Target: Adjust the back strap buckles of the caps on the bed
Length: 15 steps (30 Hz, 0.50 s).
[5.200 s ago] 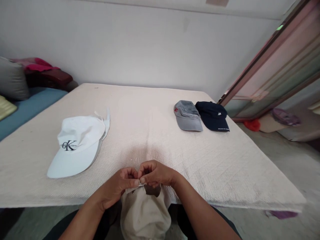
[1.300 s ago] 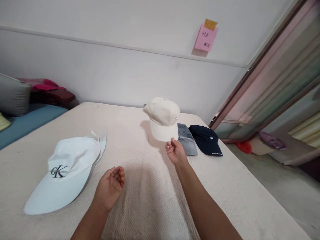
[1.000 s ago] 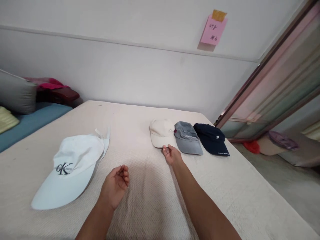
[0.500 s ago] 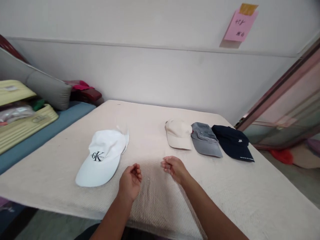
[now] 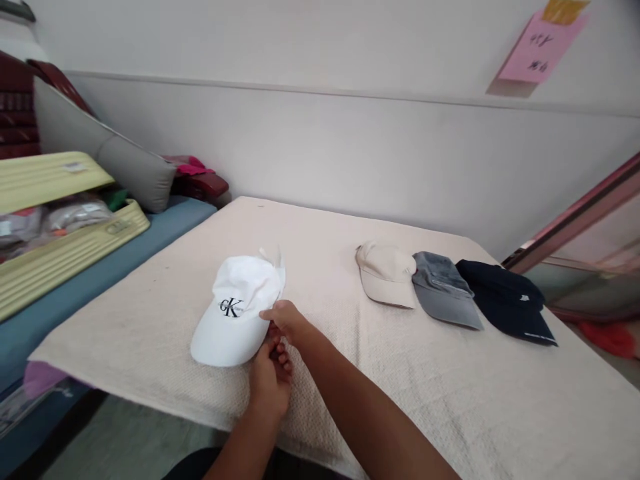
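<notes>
A white cap (image 5: 245, 287) with a black CK logo lies left of centre on the cloth-covered table (image 5: 320, 240), its brim toward the lower left. My right hand (image 5: 286, 321) reaches across and pinches the cap's right edge between thumb and fingers. Just below it, my left hand (image 5: 273, 373) is beside the brim with its fingers curled; whether it grips the edge is hidden. To the right, a beige cap (image 5: 387, 273), a grey cap (image 5: 447, 290) and a navy cap (image 5: 507, 300) lie in a row.
A blue bench (image 5: 185, 212) at the left holds a grey cushion (image 5: 110, 157) and a pale yellow case (image 5: 95, 233) with plastic bags inside. Behind the table stands a white wall (image 5: 320, 147) bearing a pink note (image 5: 543, 50). Red-framed panels stand at the right.
My right hand has moved left from the table's middle and taken hold of the white cap's edge. My left hand is now closer to the brim. The view has turned slightly left.
</notes>
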Tool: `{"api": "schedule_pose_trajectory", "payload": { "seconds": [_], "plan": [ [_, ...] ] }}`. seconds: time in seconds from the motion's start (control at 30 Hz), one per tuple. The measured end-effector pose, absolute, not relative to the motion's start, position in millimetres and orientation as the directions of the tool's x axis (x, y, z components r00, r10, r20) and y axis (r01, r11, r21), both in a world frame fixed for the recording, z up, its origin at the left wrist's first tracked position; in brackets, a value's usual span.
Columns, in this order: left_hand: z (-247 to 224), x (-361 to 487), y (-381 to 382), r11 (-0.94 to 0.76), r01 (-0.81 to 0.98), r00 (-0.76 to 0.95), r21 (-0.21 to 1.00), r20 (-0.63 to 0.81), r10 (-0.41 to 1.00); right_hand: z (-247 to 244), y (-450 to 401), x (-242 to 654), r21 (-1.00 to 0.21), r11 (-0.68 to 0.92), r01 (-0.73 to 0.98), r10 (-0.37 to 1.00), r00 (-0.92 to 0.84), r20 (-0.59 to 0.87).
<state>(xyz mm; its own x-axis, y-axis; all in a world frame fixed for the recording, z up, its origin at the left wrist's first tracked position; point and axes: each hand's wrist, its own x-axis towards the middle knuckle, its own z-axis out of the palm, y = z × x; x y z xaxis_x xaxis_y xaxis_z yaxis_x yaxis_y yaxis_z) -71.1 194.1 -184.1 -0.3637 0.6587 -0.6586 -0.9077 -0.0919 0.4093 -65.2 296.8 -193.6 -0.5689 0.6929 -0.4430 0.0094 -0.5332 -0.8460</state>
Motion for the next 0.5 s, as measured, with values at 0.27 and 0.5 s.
{"api": "schedule_pose_trajectory", "payload": {
  "seconds": [0.27,0.5],
  "plan": [
    [-187,-72,190,-0.032,-0.929,-0.287,0.368,-0.667,0.688,-159,300,-58,-0.777,-0.526,-0.346,0.735,-0.644,-0.211],
    [-179,-74,185,-0.023,-0.933,-0.231,0.359,-0.55,0.803,-125,293,32,-0.762,-0.422,-0.492,0.754,-0.657,0.007]
  ]
}}
